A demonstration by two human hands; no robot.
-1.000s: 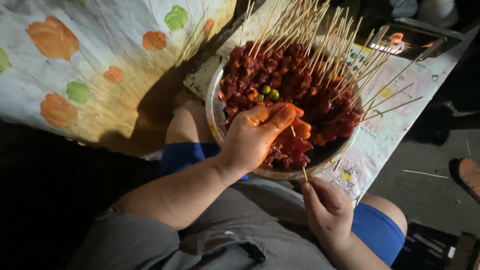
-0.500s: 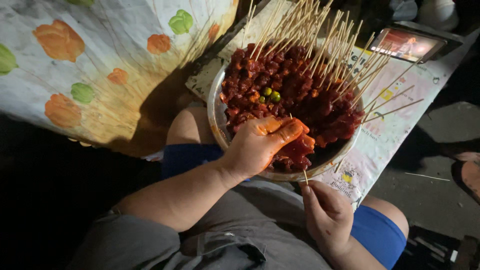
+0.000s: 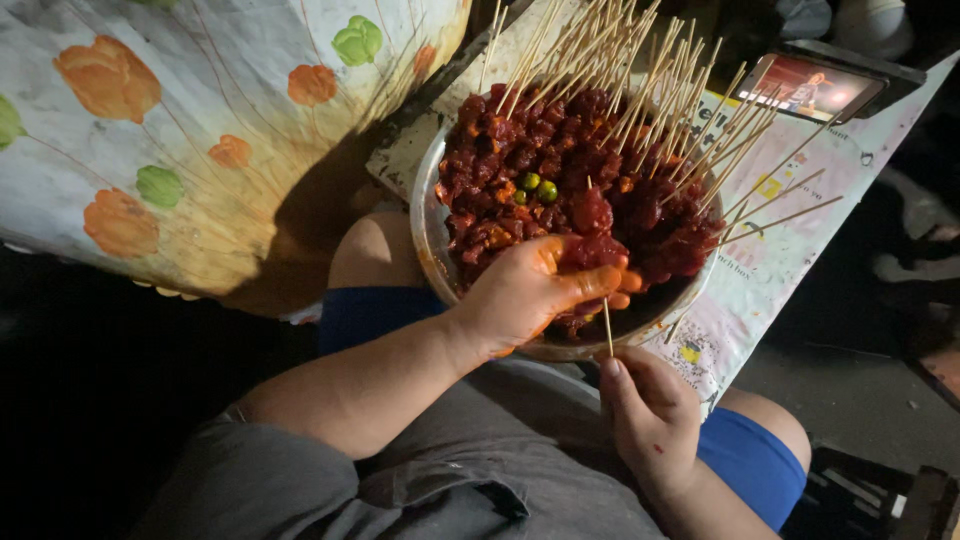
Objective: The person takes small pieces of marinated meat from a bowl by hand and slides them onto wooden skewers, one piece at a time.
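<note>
Head view: person seated, bowl on lap, centre of frame.
Left hand [image 3: 535, 290]: sauce-stained, fingers curled around a red meat piece [image 3: 590, 250] over the bowl's near edge.
Right hand [image 3: 650, 415]: lower centre-right, fingers pinched narrow on a thin wooden stick [image 3: 606, 325] pointing up at the meat piece.
Bowl [image 3: 432, 235]: round, piled with red marinated meat; finished skewers [image 3: 640, 75] fan out toward the top; two green chillies [image 3: 538, 187] lie on the meat.
Cloth [image 3: 180, 140]: floral, upper left.
Phone [image 3: 815, 85]: lit screen, upper right, on printed paper [image 3: 790, 240].
</note>
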